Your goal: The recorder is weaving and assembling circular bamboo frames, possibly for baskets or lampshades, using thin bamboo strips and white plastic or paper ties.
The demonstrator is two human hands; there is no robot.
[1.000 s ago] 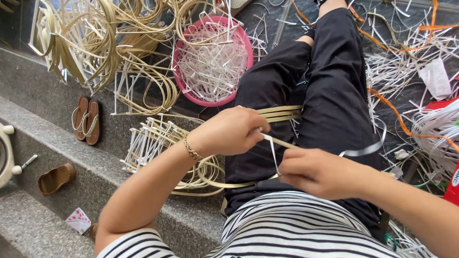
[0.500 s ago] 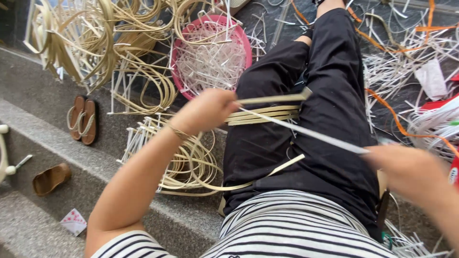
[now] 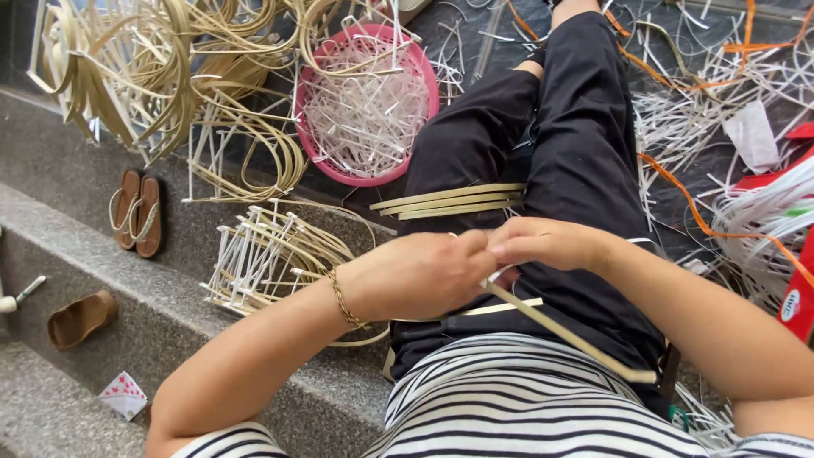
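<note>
My left hand point(image 3: 424, 273) and my right hand point(image 3: 547, 243) meet over my lap, fingertips touching, both pinched on a pale flat cane strip point(image 3: 568, 335). The strip runs from the fingers down to the right across my striped shirt. A second stretch of strip point(image 3: 500, 307) lies flat under the hands on my black trousers. A few more tan strips point(image 3: 449, 201) rest across my left thigh, just above the hands. A thin bracelet sits on my left wrist.
A pink basket point(image 3: 420, 80) full of white offcuts stands ahead of my knees. Coils of tan cane point(image 3: 144, 68) and a woven lattice piece point(image 3: 263, 254) lie at left. Sandals point(image 3: 138, 210) rest on the stone step point(image 3: 102, 280). White and orange scraps point(image 3: 729, 127) litter the right side.
My hands were spread wide half a second ago, the strip stretched between them. Now they have come back together over my lap, and the strip hangs down to the right.
</note>
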